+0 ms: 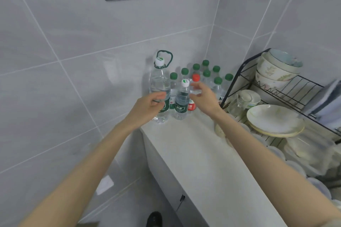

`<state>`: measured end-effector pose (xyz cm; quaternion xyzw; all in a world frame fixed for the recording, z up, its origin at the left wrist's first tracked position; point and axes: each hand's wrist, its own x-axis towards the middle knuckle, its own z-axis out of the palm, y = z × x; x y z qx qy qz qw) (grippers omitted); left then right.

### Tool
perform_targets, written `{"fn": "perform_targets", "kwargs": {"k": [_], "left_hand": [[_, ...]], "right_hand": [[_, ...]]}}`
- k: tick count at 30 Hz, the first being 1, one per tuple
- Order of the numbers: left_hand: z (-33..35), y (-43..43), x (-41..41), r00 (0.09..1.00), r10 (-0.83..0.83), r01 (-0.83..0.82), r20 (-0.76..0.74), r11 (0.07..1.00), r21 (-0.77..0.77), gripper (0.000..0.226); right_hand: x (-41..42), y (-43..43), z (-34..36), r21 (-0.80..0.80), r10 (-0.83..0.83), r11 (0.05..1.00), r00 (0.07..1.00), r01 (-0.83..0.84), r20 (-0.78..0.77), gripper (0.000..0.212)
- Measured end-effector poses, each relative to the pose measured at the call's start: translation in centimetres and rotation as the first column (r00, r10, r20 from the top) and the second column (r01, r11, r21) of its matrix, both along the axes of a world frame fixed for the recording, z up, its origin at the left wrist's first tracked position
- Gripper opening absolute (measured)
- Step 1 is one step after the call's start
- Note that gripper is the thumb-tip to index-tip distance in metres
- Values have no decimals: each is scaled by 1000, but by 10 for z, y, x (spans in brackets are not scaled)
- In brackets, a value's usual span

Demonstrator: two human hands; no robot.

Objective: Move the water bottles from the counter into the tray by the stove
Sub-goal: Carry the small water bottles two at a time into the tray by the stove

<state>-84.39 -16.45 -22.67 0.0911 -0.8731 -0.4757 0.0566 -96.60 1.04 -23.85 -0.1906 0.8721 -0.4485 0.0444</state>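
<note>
Water bottles (217, 87) cluster at the counter's (212, 162) far left corner; left hand (147, 106) curls against the large handled bottle (160, 81), grip unclear; right hand (203, 97), fingers spread, should wrap the white-capped bottle (182, 98) at its waist, not its cap.

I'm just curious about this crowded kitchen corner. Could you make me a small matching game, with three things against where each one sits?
Things:
1. large bottle
2. red-capped bottle
3. stacked bowls

Places:
A. top shelf of the dish rack
B. directly behind the left hand
C. just behind the fingertips of the right hand

Pairs: 1-B, 2-C, 3-A
</note>
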Motion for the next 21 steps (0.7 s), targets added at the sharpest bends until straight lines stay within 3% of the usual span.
{"fn": "perform_targets", "kwargs": {"k": [11, 21], "left_hand": [[-24, -45, -73, 989, -132, 123, 72, 986, 112, 46], [-35, -52, -82, 984, -145, 129, 100, 980, 150, 50]], "right_hand": [[-92, -58, -48, 288, -17, 957, 999, 29, -44, 51], [-94, -53, -58, 203, -73, 976, 996, 81, -47, 41]]}}
